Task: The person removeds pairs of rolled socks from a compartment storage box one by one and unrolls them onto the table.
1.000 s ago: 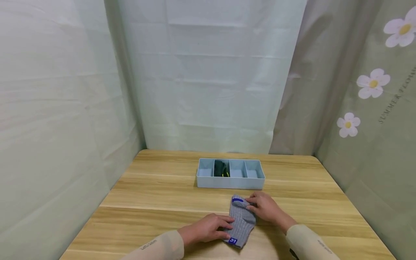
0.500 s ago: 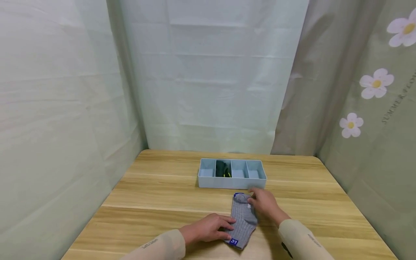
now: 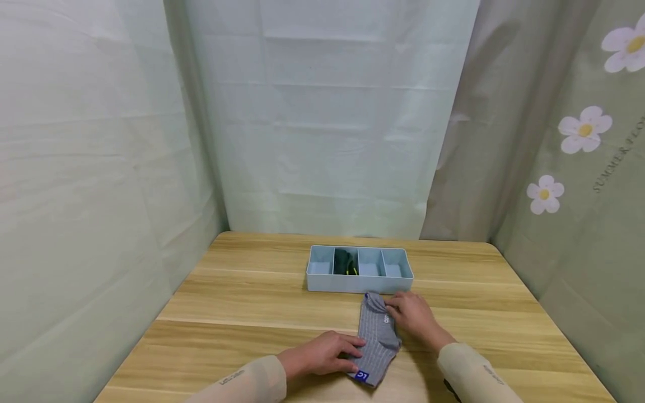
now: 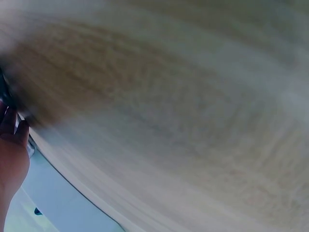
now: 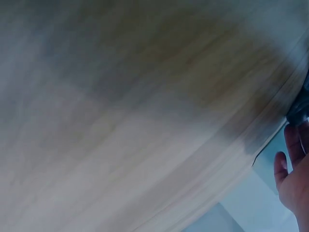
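Observation:
A grey ribbed sock (image 3: pixel 376 338) lies flat on the wooden table, a blue label at its near end and white lettering by its upper right edge. My left hand (image 3: pixel 327 351) rests its extended fingers on the sock's lower left side. At the far right edge, the fingertips of my right hand (image 3: pixel 412 314) touch the fabric. In the left wrist view the left hand (image 4: pixel 12 154) shows only at the frame's border. The right wrist view catches the right hand (image 5: pixel 294 169) with its thumb apart from the fingers, which meet the dark-looking sock (image 5: pixel 300 104).
Just beyond the sock stands a light blue box (image 3: pixel 360 284) with several compartments. Dark green socks (image 3: pixel 342 262) with yellow marks fill its second compartment from the left. Pale cloth hangs behind and on both sides of the table (image 3: pixel 242 302).
The sock's far end, with its blue strip, has shifted toward the box and now reaches its front. White lettering has come into sight. The right hand moved slightly away from me; the left stayed.

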A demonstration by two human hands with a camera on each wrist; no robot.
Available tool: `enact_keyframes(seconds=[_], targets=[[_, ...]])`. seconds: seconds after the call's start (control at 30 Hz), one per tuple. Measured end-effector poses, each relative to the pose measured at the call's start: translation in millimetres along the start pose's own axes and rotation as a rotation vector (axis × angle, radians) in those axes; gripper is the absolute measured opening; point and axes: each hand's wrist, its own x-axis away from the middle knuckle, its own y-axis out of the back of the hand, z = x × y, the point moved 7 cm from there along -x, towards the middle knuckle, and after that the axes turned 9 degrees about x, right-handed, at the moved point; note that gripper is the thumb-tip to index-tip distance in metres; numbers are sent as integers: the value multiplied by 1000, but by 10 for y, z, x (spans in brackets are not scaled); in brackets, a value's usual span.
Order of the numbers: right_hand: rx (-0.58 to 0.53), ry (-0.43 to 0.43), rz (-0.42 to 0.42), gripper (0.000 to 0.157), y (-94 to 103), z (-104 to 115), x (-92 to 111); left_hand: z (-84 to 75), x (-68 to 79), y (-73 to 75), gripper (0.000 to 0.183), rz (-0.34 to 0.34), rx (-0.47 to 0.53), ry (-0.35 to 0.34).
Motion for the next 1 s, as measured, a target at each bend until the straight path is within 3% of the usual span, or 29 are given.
enact_keyframes(seconds=[0.13, 0.3, 0.5, 0.6, 0.7, 0.83, 0.9, 1.0], targets=[[-1, 21, 28, 22, -7, -3, -9, 10, 4, 16, 36, 2, 12, 9], [4, 22, -18, 15, 2, 0, -46, -26, 15, 38, 35, -8, 2, 2], [-37, -72, -38, 6, -27, -39, -103, -35, 11, 8, 34, -18, -18, -38], [-63, -159, -38, 7, -27, -89, -124, 72, -25, -56, 35, -6, -1, -48], [-60, -218, -48, 6, -21, -120, -130, 355, -74, -221, 38, 5, 44, -53], [-39, -203, -81, 10, -24, -118, -133, 735, -152, -457, 42, 15, 54, -59], [-32, -179, -78, 9, -46, -116, -133, 777, -168, -480, 42, 15, 44, -69], [-23, -152, -26, 15, -98, -122, -125, 641, -143, -399, 40, 11, 46, -69]])
